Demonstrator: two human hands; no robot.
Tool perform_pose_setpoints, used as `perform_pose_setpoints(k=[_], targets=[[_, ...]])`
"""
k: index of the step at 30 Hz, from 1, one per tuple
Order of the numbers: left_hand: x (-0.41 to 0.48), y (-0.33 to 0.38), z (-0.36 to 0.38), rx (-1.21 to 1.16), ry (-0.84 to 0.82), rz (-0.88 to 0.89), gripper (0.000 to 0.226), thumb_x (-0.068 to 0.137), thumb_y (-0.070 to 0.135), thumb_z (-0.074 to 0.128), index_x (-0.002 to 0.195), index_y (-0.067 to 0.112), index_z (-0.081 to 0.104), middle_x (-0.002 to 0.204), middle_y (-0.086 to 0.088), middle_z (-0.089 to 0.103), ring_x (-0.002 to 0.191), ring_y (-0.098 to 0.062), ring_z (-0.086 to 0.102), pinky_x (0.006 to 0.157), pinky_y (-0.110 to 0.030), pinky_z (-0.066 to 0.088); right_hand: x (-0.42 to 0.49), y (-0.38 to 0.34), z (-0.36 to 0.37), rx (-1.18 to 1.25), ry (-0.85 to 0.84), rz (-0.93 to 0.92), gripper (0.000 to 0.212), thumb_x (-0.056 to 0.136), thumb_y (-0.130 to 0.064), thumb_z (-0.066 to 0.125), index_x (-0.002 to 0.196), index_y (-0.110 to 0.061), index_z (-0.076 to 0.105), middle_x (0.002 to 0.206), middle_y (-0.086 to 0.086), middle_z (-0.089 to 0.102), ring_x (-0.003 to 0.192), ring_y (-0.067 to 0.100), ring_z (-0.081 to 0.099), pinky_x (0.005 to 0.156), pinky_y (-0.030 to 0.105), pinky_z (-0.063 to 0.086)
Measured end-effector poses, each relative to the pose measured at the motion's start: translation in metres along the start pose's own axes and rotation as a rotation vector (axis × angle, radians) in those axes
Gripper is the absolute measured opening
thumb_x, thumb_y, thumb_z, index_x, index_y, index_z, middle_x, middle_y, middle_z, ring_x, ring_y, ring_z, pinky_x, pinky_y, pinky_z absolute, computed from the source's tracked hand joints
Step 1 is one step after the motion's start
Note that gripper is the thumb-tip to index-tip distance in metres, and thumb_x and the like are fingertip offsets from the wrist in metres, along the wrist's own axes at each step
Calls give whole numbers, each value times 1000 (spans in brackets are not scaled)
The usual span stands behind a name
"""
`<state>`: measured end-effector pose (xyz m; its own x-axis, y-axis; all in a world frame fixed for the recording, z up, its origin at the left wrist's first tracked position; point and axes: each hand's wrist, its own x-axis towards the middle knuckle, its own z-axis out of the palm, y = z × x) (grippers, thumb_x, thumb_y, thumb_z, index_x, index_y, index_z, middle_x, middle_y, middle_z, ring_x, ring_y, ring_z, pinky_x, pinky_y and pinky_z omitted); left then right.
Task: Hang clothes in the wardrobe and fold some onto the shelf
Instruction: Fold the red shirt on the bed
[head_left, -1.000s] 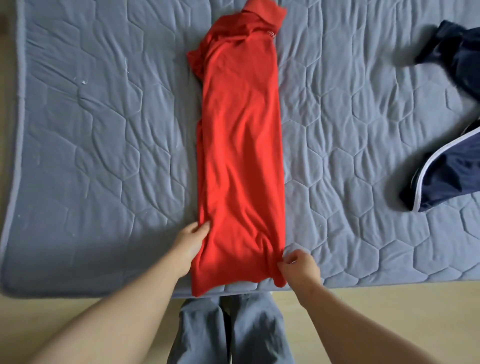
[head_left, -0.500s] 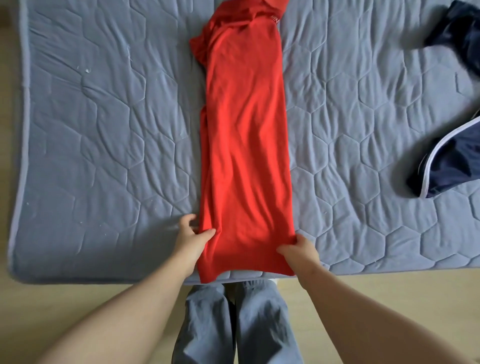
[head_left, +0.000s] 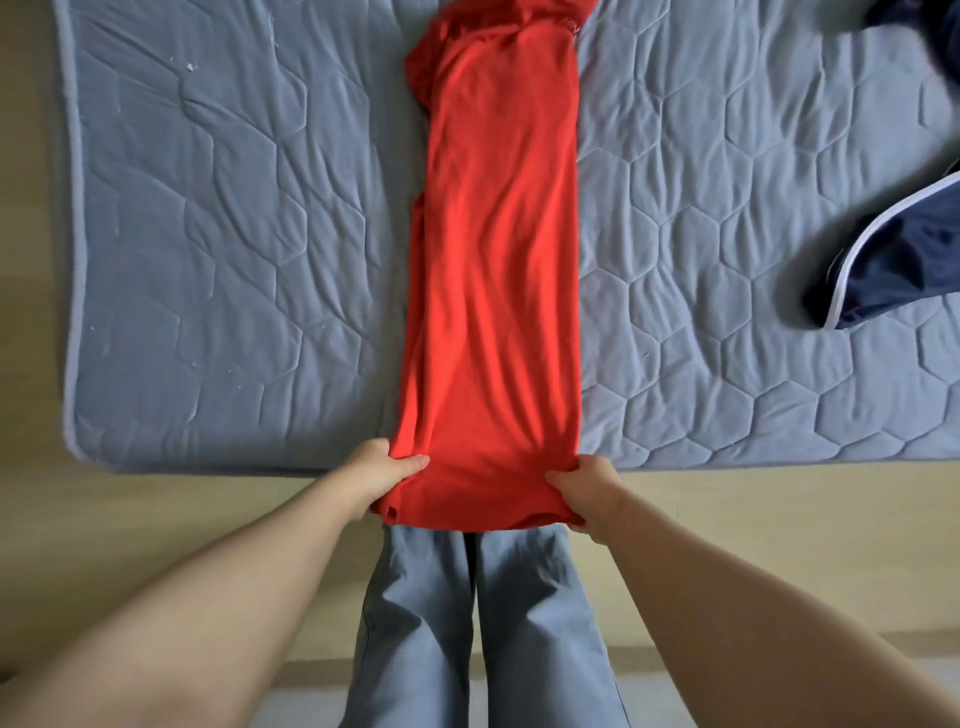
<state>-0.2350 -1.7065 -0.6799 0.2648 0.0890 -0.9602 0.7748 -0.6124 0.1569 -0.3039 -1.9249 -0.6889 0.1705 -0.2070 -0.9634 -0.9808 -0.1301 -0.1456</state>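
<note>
1. While it lies lengthwise down the middle of the frame, the red shirt (head_left: 498, 260) is folded into a long narrow strip on the grey-blue quilted bed (head_left: 208, 260), its collar end at the top centre edge of the frame.
2. Its lower hem hangs past the bed's near edge, at lower centre, above the person's grey trousers (head_left: 431, 623).
3. Left hand (head_left: 382, 475): it grips the hem's left corner, thumb lying on top of the red cloth, the other fingers tucked out of sight.
4. Right hand (head_left: 584, 491): it grips the hem's right corner, with fingers curled into the fabric's edge.
5. Between the two hands the hem is pulled fairly flat, with small creases fanning from each grip.
6. A navy garment with white piping (head_left: 893, 260) lies on the bed at the right edge of the frame, well apart from the shirt.
7. Pale wooden floor (head_left: 156, 509) shows along the bed's near edge and on the left.
</note>
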Motion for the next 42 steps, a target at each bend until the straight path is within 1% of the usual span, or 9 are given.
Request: perform_pose_setpoints(k=[4, 9, 18, 22, 25, 28, 30, 33, 42], targets=[[-33, -27, 2, -14, -72, -120, 41, 85, 18, 67, 120, 1, 55, 110, -16, 63, 97, -30, 61, 87, -37, 50, -40, 27, 10, 30, -63, 83, 20, 90, -4, 53, 73, -12, 48, 63, 5, 45, 53, 15, 43, 34, 18, 36], [-67, -52, 6, -55, -73, -245, 35, 84, 13, 68, 113, -1, 55, 83, -10, 61, 74, -24, 58, 68, -30, 47, -80, 51, 20, 37, -101, 199, 21, 90, 0, 48, 73, -12, 44, 60, 6, 38, 46, 16, 34, 27, 8, 24], [-67, 38, -23, -473, 56, 34, 47, 89, -1, 53, 134, 8, 43, 120, -19, 56, 80, -22, 62, 53, -23, 46, -88, -22, -20, 233, -40, 39, 18, 88, -20, 63, 72, -17, 55, 54, -2, 54, 45, 10, 50, 36, 15, 37], [-66, 124, -52, -718, -87, 60, 17, 94, 7, 44, 86, 14, 58, 45, 1, 60, 33, -5, 52, 39, -14, 40, -78, -97, -54, 513, 32, 20, 15, 86, -20, 62, 72, -20, 57, 65, 0, 54, 53, 12, 49, 33, 12, 38], [-67, 192, -71, -919, -110, 123, 32, 95, 13, 43, 64, 15, 47, 35, 3, 53, 31, -7, 51, 35, -12, 39, -73, -162, -74, 643, 37, -116, 15, 88, -24, 59, 74, -21, 55, 70, -2, 55, 58, 10, 51, 43, 17, 42], [-71, 243, -82, -1125, -74, 312, 27, 96, 20, 41, 72, 14, 51, 54, -1, 59, 48, -11, 59, 46, -18, 45, -74, -214, -88, 744, 19, -302, 18, 89, -44, 54, 94, -28, 58, 81, -9, 56, 67, 9, 51, 57, 25, 38], [-70, 258, -86, -1105, -79, 415, 29, 98, 38, 36, 106, 16, 54, 94, -3, 65, 87, -18, 65, 69, -28, 50, -71, -229, -92, 768, -29, -377, 38, 89, -56, 46, 120, -37, 51, 98, -14, 54, 79, 10, 52, 65, 28, 42], [-52, 252, -81, -836, -59, 438, 54, 97, 50, 29, 144, 25, 25, 140, 1, 45, 124, -21, 49, 94, -38, 39, -58, -221, -91, 734, 24, -389, 51, 92, -55, 41, 139, -41, 33, 116, -16, 46, 93, 12, 51, 77, 29, 43], [33, 187, -41, -217, 320, 284, 64, 88, 26, 60, 143, 10, 30, 142, -7, 41, 121, -20, 47, 93, -25, 36, 23, -179, -62, 379, 177, -278, 65, 90, -31, 57, 146, -21, 26, 141, 7, 42, 119, 20, 47, 99, 31, 36]])
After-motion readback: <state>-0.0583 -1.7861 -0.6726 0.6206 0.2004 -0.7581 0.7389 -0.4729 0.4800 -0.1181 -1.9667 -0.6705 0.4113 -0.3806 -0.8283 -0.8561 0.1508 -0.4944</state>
